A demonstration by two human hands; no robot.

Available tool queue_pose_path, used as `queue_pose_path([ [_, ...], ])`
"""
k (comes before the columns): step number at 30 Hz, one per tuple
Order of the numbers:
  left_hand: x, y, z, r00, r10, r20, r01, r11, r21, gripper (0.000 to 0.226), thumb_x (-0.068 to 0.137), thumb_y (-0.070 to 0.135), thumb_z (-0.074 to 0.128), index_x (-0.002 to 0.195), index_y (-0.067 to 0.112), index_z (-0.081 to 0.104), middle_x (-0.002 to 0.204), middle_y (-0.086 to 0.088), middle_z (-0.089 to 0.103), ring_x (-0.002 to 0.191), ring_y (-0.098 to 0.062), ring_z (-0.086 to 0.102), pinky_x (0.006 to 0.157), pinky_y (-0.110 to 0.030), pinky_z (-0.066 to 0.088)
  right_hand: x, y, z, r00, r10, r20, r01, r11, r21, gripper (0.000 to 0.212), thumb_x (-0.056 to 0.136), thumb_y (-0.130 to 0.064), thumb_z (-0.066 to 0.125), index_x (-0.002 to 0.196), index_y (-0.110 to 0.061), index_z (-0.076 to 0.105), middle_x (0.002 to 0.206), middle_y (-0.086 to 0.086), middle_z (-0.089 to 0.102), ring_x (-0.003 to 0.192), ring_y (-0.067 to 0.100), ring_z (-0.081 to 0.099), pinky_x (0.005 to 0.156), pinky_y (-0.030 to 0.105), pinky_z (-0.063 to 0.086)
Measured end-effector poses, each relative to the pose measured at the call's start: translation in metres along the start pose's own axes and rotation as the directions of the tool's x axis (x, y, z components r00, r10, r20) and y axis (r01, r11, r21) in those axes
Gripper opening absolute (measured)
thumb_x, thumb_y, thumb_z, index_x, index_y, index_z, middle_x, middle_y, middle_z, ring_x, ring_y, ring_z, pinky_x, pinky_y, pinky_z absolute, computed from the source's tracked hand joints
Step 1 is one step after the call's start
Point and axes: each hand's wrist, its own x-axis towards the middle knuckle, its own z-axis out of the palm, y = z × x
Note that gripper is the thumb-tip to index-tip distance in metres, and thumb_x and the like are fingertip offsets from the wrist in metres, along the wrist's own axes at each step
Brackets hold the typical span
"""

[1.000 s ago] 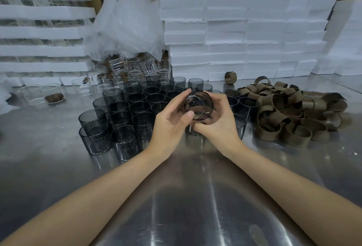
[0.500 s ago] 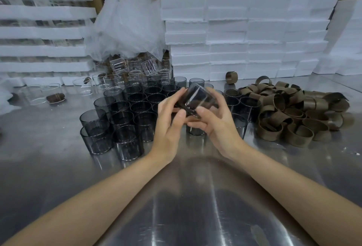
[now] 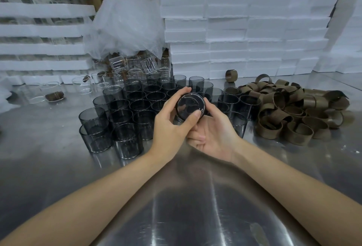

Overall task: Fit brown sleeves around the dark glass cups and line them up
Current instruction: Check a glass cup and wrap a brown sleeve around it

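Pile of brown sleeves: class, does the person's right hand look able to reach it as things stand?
Probably yes. The pile of brown sleeves lies uncovered right of the right hand, bare table before it. That hand cradles the dark cup, but the left hand grips it too.

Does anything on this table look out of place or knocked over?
Yes. One brown sleeve stands alone by the foam blocks, apart from the sleeve pile. Behind the dark cups, a couple of clear cups lie tipped on their sides.
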Motion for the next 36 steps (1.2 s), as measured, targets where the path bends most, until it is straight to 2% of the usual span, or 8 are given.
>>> queue_pose_path([
  [5,0.001,0.002,0.000,0.999,-0.047,-0.025,0.047,0.999,-0.009,0.039,0.090,0.013,0.068,0.128,0.019,0.062,0.124,-0.007,0.066,0.112,-0.016,0.064,0.100,-0.029,0.049,0.000,-0.001,-0.003,0.999,0.028,0.020,-0.029,0.999,0.025,0.051,0.093,-0.061,0.040,0.099,-0.012,0.054,0.059,-0.001,0.040,0.043,0.009,0.033,0.042,0.019,0.026],
  [8,0.002,0.002,-0.001,0.996,-0.059,-0.060,0.058,0.998,-0.032,0.031,0.094,0.014,0.063,0.125,0.017,0.066,0.120,-0.007,0.069,0.106,-0.015,0.067,0.093,-0.023,0.050,0.000,-0.001,-0.003,0.999,0.032,0.013,-0.032,0.999,-0.004,0.050,0.092,-0.061,0.042,0.105,-0.012,0.049,0.059,0.000,0.040,0.043,0.010,0.032,0.042,0.020,0.028],
  [13,0.004,0.002,-0.001,0.990,-0.073,-0.119,0.060,0.993,-0.106,0.022,0.096,0.009,0.059,0.114,0.014,0.071,0.105,0.002,0.075,0.098,-0.009,0.069,0.085,-0.018,0.051,-0.001,-0.001,-0.002,0.999,0.025,-0.034,-0.027,0.998,-0.057,0.047,0.091,-0.059,0.046,0.086,-0.013,0.053,0.061,0.001,0.039,0.047,0.012,0.030,0.045,0.021,0.026],
  [20,0.007,-0.003,-0.002,0.981,-0.068,-0.181,0.050,0.994,-0.102,0.006,0.091,0.015,0.063,0.096,0.012,0.065,0.101,0.000,0.069,0.097,-0.007,0.064,0.090,-0.035,0.052,-0.001,0.001,0.000,1.000,-0.007,-0.029,0.003,0.987,-0.159,0.046,0.090,-0.055,0.051,0.076,-0.014,0.065,0.063,0.004,0.044,0.047,0.012,0.039,0.045,0.019,0.031],
  [25,0.009,-0.003,-0.003,0.986,-0.066,-0.156,0.050,0.993,-0.106,0.011,0.087,0.009,0.069,0.093,0.015,0.061,0.096,0.006,0.068,0.096,-0.006,0.064,0.090,-0.025,0.049,-0.002,0.001,0.002,0.999,-0.027,-0.042,0.019,0.982,-0.186,0.039,0.085,-0.054,0.057,0.067,-0.021,0.068,0.061,0.004,0.049,0.047,0.012,0.043,0.044,0.018,0.034],
  [30,0.009,-0.005,-0.003,0.992,-0.021,-0.127,0.016,0.999,-0.041,0.028,0.075,0.023,0.079,0.092,0.023,0.057,0.096,0.013,0.066,0.097,-0.005,0.063,0.088,-0.021,0.049,-0.003,0.000,0.000,0.997,-0.017,-0.069,0.003,0.981,-0.194,0.049,0.089,-0.053,0.054,0.109,-0.008,0.051,0.062,0.002,0.050,0.047,0.011,0.043,0.042,0.017,0.035],
  [33,0.008,-0.006,-0.004,0.994,-0.015,-0.104,0.012,1.000,-0.026,0.038,0.069,0.034,0.081,0.096,0.028,0.055,0.102,0.013,0.064,0.103,-0.009,0.063,0.091,-0.024,0.049,-0.003,0.000,0.000,0.998,-0.005,-0.067,-0.009,0.977,-0.213,0.054,0.090,-0.055,0.052,0.114,-0.008,0.053,0.062,0.001,0.046,0.047,0.009,0.040,0.042,0.017,0.035],
  [36,0.006,-0.009,-0.003,0.997,0.017,-0.069,-0.014,0.999,0.035,0.047,0.066,0.035,0.083,0.102,0.033,0.053,0.109,0.011,0.062,0.109,-0.012,0.061,0.096,-0.029,0.048,-0.004,-0.002,-0.001,0.998,0.004,-0.070,-0.017,0.980,-0.197,0.059,0.091,-0.056,0.050,0.122,-0.006,0.053,0.062,0.001,0.040,0.046,0.008,0.037,0.039,0.017,0.033],
])
